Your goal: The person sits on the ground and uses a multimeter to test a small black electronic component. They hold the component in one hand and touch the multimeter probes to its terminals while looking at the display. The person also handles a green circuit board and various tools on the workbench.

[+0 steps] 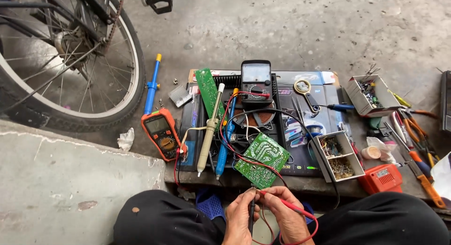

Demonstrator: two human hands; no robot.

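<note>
Left hand (240,216) pinches the black probe (252,212), right hand (286,217) the red probe (292,207) — both tips at the board's (261,159) six-o'clock edge; steady them, tips apart.

an informal repair spot on a rough concrete floor (291,29), likely a street-side or garage workshop. a bicycle wheel (70,62) stands far left. a low board (300,186) in the middle is crowded with circuit boards (261,160), two multimeters (161,132), a soldering iron (209,130), parts boxes (338,156) and pliers (416,127) on the right.
</note>
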